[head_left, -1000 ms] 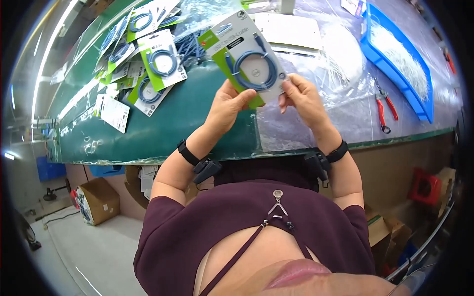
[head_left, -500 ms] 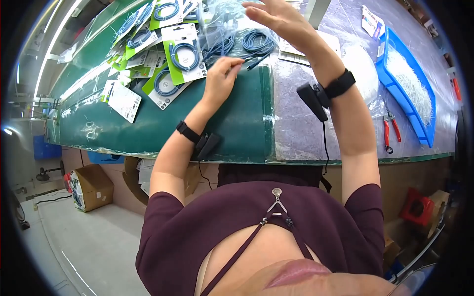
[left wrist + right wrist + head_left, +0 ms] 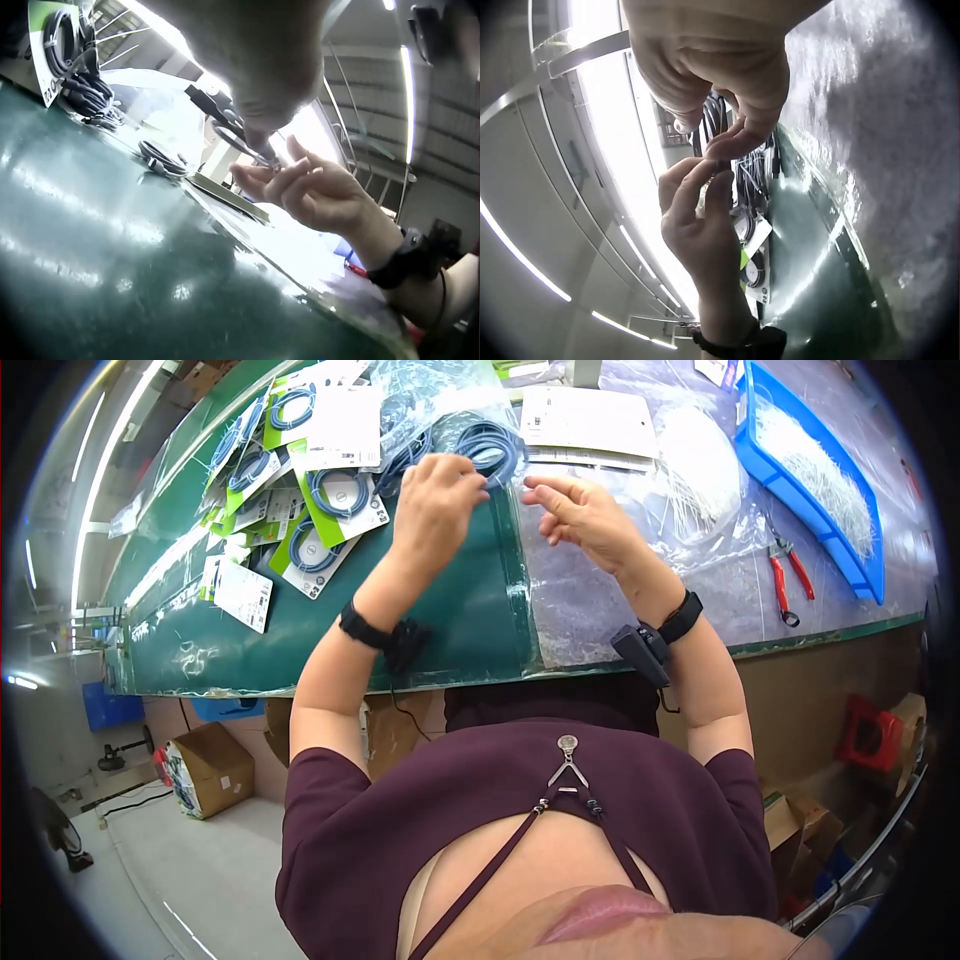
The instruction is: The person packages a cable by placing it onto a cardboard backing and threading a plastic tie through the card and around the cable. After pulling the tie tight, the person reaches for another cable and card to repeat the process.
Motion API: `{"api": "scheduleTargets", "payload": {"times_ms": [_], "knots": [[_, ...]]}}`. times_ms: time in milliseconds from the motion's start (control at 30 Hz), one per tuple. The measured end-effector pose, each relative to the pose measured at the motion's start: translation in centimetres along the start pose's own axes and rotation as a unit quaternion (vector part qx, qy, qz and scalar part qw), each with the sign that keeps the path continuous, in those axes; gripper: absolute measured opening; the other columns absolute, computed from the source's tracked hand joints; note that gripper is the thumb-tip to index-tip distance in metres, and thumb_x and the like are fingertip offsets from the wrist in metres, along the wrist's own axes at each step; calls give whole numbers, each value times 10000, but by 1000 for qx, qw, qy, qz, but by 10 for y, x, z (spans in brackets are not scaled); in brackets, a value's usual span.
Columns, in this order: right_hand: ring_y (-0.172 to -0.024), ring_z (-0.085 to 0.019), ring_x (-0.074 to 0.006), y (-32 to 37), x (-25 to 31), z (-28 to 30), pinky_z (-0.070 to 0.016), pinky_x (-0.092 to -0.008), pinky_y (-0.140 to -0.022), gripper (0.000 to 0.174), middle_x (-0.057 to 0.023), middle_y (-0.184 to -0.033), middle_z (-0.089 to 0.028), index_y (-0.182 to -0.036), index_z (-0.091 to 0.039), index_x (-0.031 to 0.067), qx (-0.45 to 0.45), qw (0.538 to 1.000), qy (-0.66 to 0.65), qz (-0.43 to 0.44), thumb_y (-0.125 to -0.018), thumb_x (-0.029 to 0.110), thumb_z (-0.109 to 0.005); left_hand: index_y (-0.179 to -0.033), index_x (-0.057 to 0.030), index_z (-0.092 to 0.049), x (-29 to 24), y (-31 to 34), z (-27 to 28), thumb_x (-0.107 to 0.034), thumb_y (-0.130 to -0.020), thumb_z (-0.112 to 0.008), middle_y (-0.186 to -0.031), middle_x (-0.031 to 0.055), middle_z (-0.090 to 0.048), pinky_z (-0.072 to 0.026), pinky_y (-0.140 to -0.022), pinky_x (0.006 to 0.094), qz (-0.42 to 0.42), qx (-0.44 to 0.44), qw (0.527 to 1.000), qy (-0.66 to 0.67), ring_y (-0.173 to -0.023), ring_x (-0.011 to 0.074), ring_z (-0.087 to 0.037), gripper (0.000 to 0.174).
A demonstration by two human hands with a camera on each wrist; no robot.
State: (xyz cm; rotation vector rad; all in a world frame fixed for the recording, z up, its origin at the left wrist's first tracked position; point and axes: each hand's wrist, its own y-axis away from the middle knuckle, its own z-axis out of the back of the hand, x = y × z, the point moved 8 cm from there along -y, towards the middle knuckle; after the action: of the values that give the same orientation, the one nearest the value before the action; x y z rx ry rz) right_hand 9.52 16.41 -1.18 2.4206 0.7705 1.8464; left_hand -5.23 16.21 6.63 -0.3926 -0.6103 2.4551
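Observation:
In the head view my left hand [image 3: 435,510] holds a coiled blue USB cable [image 3: 490,445], its fingertips pinching the near end of the coil. A dark connector [image 3: 201,99] sticks out beside the fingers in the left wrist view. My right hand [image 3: 592,525] is just right of the coil, its fingers bent toward the left fingertips. In the right wrist view the fingertips of both hands come together below the cable loops [image 3: 714,116]; I cannot tell whether the right fingers pinch anything. Another coiled cable [image 3: 163,159] lies on the table behind.
Carded cable packages [image 3: 340,495] are piled at left, one white card back [image 3: 345,435] on top. A clear plastic bag [image 3: 440,400] lies beyond the hands. To the right are stacked white cards [image 3: 588,422], white strands [image 3: 695,475], red-handled cutters [image 3: 780,585] and a blue tray [image 3: 815,530].
The carded cable that both hands held has left them. My right hand reached far forward, then came back near the left. A loose coiled cable is now in the left hand.

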Motion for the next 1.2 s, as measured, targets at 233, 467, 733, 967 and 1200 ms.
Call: {"api": "scheduleTargets", "payload": {"times_ms": [233,467,733,967,1200], "knots": [[-651,-527,-68,13,5,3,-432,-211,-569,330,-34,-958,-604,-1247,-502,7,43,971,-214,99,-979,199,-485,-1049,-69,-648,-77,35,44,-100,-842,-585,-1027,34,-562,-423,-835,316,-153,-119,981,-15,-935,181,-546,219],[-643,-524,-72,47,19,4,-428,-213,-567,346,-50,-958,-616,-1263,-485,0,21,949,-252,186,-991,211,-455,-1213,-17,-540,-68,42,-41,-203,-975,-470,-1077,81,-599,-440,-670,247,297,16,599,744,-774,132,-559,310],[-651,-535,-88,75,8,12,-443,-223,-573,398,-79,-976,-630,-1273,-465,0,-27,938,-285,196,-1015,286,-367,-1244,31,-485,-77,34,-59,-329,-978,-444,-1014,100,-623,-435,-603,252,302,-36,429,851,-715,130,-546,450],[-667,-555,-106,73,-13,21,-481,-238,-580,388,-97,-980,-632,-1236,-486,27,-64,922,-343,165,-1015,317,-353,-1250,26,-482,-73,40,-70,-364,-979,-425,-1044,121,-618,-439,-602,256,309,-18,433,847,-700,127,-539,478],[-657,-565,-126,73,-25,31,-494,-256,-564,336,-101,-916,-636,-1114,-528,45,-76,912,-378,138,-1004,331,-390,-1271,26,-461,-60,47,-73,-369,-982,-419,-1082,146,-614,-449,-598,256,343,-17,446,827,-673,126,-533,491]]}}
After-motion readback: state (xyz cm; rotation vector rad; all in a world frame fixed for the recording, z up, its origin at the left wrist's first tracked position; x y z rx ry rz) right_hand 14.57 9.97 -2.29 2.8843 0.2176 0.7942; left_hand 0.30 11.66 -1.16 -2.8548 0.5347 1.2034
